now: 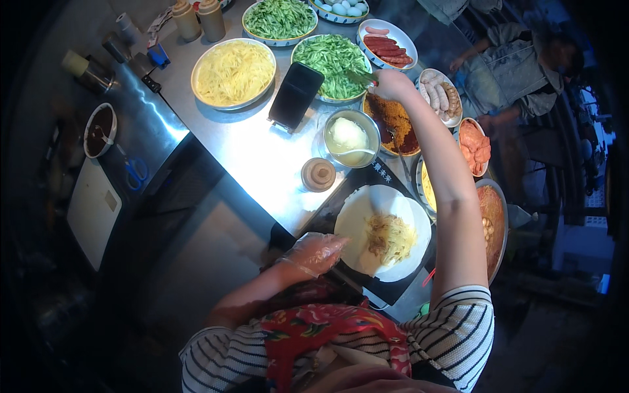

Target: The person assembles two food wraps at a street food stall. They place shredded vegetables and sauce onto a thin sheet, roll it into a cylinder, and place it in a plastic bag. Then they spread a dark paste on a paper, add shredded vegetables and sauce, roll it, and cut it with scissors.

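Currently right hand (391,86) clenched round tongs (360,78) at shredded cucumber (327,57), well beyond round wrap (354,230); left hand (319,254) nearer, half-curled by wrap's left edge, hold unclear.

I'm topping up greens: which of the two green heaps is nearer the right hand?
The lower-right heap, just left of the right hand; the other heap sits farther up and left.

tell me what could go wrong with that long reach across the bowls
The right hand is at the shredded cucumber, so stray shreds could fall into the orange-brown seasoning next to it. The right forearm, stretched past that seasoning, might brush it. The black phone-like device is close to the cucumber and could get knocked or wet.
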`<action>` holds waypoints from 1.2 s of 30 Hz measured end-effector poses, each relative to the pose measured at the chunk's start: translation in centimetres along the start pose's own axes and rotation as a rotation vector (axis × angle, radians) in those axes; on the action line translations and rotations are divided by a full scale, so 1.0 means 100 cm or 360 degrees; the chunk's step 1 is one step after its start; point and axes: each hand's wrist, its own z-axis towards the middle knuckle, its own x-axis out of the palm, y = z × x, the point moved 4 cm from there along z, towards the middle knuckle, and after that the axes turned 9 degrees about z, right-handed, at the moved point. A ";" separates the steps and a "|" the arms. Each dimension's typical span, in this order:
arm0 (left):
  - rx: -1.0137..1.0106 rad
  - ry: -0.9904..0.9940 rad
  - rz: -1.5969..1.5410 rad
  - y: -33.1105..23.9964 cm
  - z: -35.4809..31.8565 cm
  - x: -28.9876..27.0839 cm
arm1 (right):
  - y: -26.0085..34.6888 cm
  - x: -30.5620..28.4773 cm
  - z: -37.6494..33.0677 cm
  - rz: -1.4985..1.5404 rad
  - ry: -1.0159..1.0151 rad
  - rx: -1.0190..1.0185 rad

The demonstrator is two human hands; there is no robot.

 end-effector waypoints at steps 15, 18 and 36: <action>-0.0126 0.0497 0.0317 -0.013 -0.004 0.043 | -0.038 0.019 -0.335 0.0596 0.0017 -0.0159; 0.0042 0.0048 0.0143 -0.024 0.016 0.046 | -0.058 0.086 -0.397 0.0659 0.0433 0.0108; 0.0014 -0.0033 0.0960 -0.057 0.082 0.085 | -0.179 0.109 -0.406 0.0701 -0.0656 0.0465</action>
